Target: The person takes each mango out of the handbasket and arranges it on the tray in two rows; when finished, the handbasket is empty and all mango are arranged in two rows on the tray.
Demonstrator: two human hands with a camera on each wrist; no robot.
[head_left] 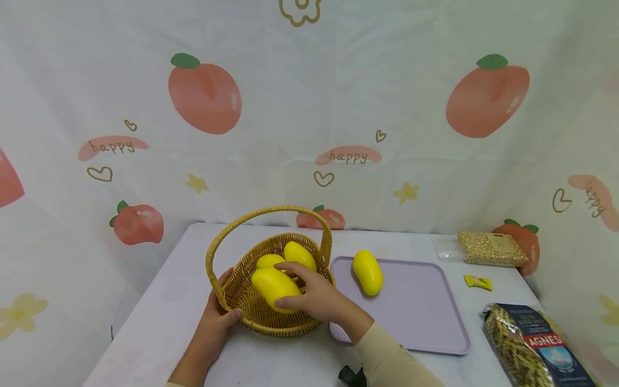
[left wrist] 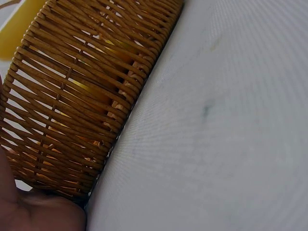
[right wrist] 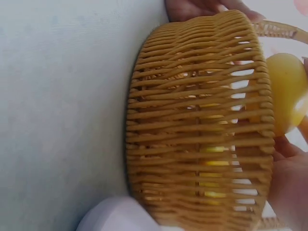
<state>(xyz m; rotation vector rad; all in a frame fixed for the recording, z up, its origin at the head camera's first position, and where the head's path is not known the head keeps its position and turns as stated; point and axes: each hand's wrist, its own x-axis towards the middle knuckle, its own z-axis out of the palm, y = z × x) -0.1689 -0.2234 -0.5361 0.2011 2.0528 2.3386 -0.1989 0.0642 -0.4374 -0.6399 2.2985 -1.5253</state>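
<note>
A wicker basket with an arched handle stands on the table, left of centre in the head view. My left hand holds its left side, the thumb over the rim near the handle's foot. Over the basket, my right hand grips a yellow mango between thumb and fingers. Behind it in the basket are two more mangoes, one at the back right and a partly hidden one. In the right wrist view, the gripped mango shows above the rim.
Right of the basket lies a lilac tray with a mango on its left part. Further right are a pasta bag, a small yellow packet and a clear bag of pale grains. A black object shows at the front edge.
</note>
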